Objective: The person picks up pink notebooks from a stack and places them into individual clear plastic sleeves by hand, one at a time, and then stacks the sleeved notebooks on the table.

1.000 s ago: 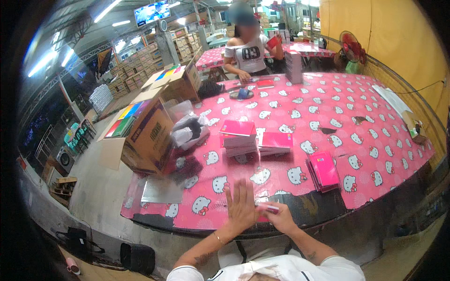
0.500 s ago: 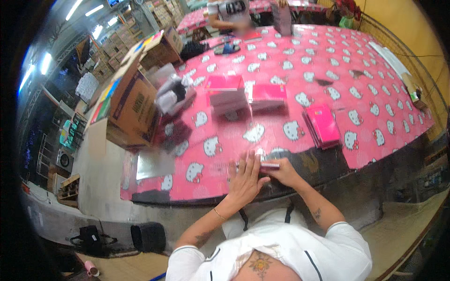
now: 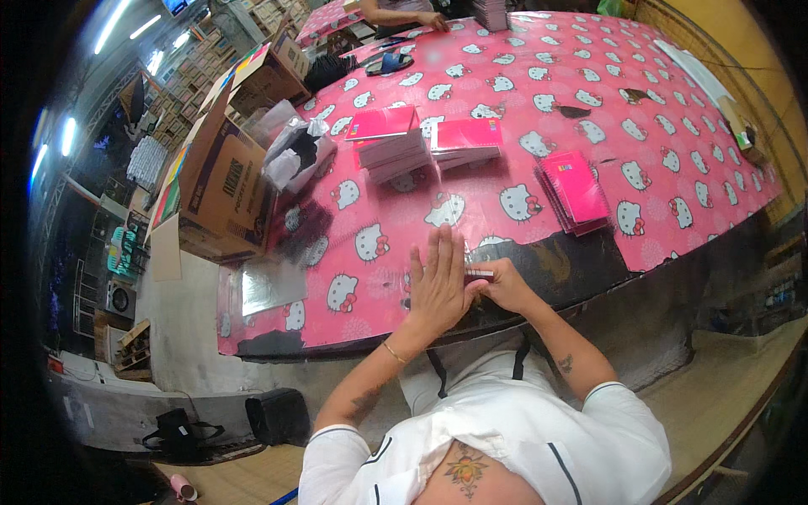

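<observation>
My right hand [image 3: 507, 288] is closed around a small spiral notebook [image 3: 481, 275] near the table's front edge; only a narrow strip of it shows, with most hidden by my hands. Over its left side lies my left hand [image 3: 436, 284], flat with the fingers stretched out and close together, gripping nothing. Ahead, two stacks of pink-covered spiral notebooks stand side by side, a left stack [image 3: 387, 139] and a right stack [image 3: 467, 141]. To the right of my hands lies another stack of pink notebooks [image 3: 575, 192].
The table wears a pink cat-print cover [image 3: 673, 177], torn to black along the front. At left stand an open cardboard box [image 3: 227, 198], crumpled plastic wrapping [image 3: 296, 151] and a silvery sheet [image 3: 273, 289]. A blue sandal [image 3: 390, 64] lies far back, near another person's hand [image 3: 433, 20].
The view has shifted, so the table's things sit a little higher and further left. My left hand's fingers point straighter forward; my right hand still grips the notebook.
</observation>
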{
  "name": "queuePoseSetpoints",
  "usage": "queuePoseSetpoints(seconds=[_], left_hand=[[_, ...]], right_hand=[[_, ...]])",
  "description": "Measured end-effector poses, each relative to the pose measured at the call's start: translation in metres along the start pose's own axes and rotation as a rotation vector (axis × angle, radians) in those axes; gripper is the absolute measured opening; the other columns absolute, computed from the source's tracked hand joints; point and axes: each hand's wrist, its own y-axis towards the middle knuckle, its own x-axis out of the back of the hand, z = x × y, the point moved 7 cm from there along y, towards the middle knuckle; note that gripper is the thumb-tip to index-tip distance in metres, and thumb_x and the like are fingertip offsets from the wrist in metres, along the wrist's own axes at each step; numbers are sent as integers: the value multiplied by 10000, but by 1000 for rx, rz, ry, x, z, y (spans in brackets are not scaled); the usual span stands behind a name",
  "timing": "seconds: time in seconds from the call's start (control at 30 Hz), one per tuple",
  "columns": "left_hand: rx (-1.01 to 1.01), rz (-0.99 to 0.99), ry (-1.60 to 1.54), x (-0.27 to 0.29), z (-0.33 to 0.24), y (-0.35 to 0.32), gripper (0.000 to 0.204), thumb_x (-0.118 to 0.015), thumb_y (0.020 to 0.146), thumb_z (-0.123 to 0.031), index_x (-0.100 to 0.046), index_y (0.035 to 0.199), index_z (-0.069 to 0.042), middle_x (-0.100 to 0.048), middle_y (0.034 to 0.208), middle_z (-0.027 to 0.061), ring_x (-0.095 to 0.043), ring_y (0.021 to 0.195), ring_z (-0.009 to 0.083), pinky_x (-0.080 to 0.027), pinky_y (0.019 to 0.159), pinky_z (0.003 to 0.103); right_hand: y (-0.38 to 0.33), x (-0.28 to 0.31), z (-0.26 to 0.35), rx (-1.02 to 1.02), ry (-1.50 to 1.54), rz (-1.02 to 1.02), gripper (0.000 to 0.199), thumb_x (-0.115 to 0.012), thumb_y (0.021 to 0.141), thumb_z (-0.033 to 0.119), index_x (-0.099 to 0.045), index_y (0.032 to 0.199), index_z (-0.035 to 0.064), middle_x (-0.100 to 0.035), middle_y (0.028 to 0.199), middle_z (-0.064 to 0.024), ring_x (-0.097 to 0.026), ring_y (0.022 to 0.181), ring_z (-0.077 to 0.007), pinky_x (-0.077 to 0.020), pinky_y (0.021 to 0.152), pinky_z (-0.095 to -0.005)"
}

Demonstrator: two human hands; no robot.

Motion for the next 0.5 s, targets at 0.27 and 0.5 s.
queuePoseSetpoints(seconds=[0.27, 0.5], left_hand=[[-26, 5, -111, 2, -8, -12, 825, -428, 982, -547, -288, 1478, 97, -278, 1560, 274, -170, 1498, 386, 4, 1181, 589], [-5, -63, -447, 29, -2, -4, 452, -601, 953, -324, -564, 1292, -28, -614, 1257, 141, -554, 1222, 297, -98, 1177, 579]], right_hand=[[-1, 4, 9, 149, 36, -21, 358, -701, 808, 63, -690, 1164, 24, -752, 947, -117, -668, 823, -104, -534, 783, -290], [3, 6, -2, 143, -58, -34, 365, -742, 812, 73, -670, 1167, 27, -701, 809, -143, -613, 744, -83, -523, 706, -325]])
